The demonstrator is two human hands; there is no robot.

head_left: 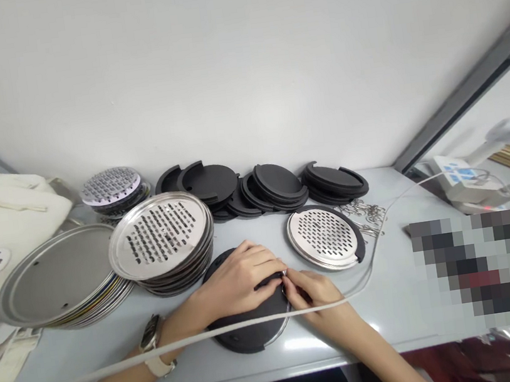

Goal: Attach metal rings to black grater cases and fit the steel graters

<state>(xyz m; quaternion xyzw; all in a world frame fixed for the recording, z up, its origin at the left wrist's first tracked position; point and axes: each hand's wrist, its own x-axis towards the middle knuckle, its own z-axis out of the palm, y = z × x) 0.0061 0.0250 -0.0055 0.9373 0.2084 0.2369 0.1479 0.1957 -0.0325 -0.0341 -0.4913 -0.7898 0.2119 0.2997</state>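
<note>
My left hand (250, 274) lies over a round black disc (255, 327) on the table, thumb and fingers gripping it near its right edge. A shiny metal rim shows along the disc's lower right. Closed in a pinch, my right hand (314, 293) holds a small shiny metal piece (284, 273) at that edge; the fingers hide most of it, so its kind is unclear. Just beyond sits a perforated metal disc (326, 235) partly framed by a black rim. Small metal hooks (365, 210) lie in a loose pile behind it.
Perforated metal discs (161, 236) and plain metal plates (58, 275) are stacked at left, beside a cream bag (4, 232). Several black discs (280, 184) line the wall. A white cable (200, 338) crosses in front of my hands. A white box (465, 180) stands at right.
</note>
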